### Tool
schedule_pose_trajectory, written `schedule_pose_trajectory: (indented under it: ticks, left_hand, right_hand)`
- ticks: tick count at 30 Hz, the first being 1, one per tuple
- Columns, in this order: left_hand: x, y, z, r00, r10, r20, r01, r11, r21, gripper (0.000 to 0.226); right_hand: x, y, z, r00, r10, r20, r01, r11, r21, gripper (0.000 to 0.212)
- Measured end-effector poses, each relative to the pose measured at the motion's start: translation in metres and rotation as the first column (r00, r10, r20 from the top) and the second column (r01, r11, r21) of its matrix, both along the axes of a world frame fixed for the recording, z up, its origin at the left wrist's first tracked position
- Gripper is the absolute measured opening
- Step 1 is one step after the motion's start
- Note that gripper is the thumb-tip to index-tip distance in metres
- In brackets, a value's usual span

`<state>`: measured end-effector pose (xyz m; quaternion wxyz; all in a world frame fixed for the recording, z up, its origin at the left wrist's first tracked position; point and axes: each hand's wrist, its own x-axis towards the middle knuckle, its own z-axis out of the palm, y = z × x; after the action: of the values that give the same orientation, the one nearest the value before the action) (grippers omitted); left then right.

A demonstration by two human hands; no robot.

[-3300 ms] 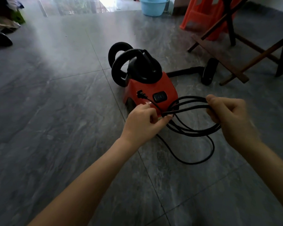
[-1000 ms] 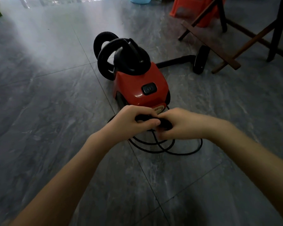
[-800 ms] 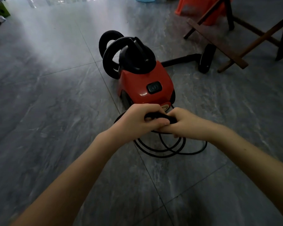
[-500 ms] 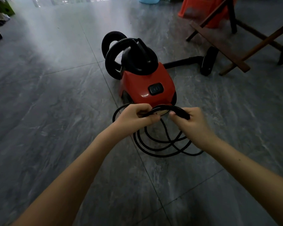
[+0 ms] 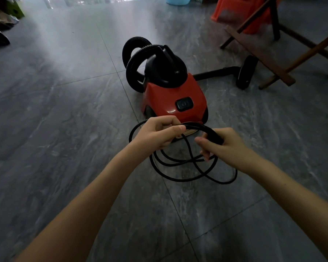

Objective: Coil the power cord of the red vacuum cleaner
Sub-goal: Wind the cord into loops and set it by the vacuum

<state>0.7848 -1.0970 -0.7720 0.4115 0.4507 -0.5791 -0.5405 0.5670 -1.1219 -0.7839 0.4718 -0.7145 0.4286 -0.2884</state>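
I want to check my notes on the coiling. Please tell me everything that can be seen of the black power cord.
The power cord is thin, black and looks rubbery. It forms several loose, overlapping loops in front of the red vacuum cleaner. The left hand and right hand each grip the bundled top of the loops, raised; the lower loops seem to reach the grey tiled floor. No plug is visible.

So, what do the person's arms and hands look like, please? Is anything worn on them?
Both forearms are bare with no sleeves in view. The left hand and right hand wear no gloves, and no rings, watch or bracelets show.
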Motion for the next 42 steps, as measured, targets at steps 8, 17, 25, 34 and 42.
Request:
schedule_pose_trajectory:
  ticks: [8,17,25,34,42]
  left_hand:
    - [-0.008,-0.006,-0.003,0.977,-0.02,0.213,0.057,0.984,-0.169,0.02]
    - [-0.007,-0.008,-0.008,0.975,-0.026,0.222,0.071,0.978,-0.194,0.019]
    - [0.014,-0.019,-0.006,0.841,0.301,-0.449,-0.206,0.946,0.248,0.029]
    - [0.023,-0.011,-0.029,0.709,0.38,0.594,0.019,0.832,-0.554,0.04]
    - [-0.016,-0.004,-0.033,0.989,0.047,0.14,-0.052,0.998,0.032,0.05]
  right_hand:
    - [0.008,0.0,0.009,0.986,0.127,-0.105,-0.122,0.991,0.05,0.015]
    - [0.013,-0.002,0.019,0.986,0.095,0.14,-0.14,0.922,0.36,0.03]
    - [-0.008,-0.008,0.005,0.977,-0.116,0.179,0.086,0.982,0.17,0.032]
    - [-0.018,-0.021,0.017,0.872,-0.297,0.389,0.269,0.955,0.126,0.041]
    - [0.005,-0.015,0.023,0.684,-0.413,0.601,0.336,0.91,0.243,0.051]
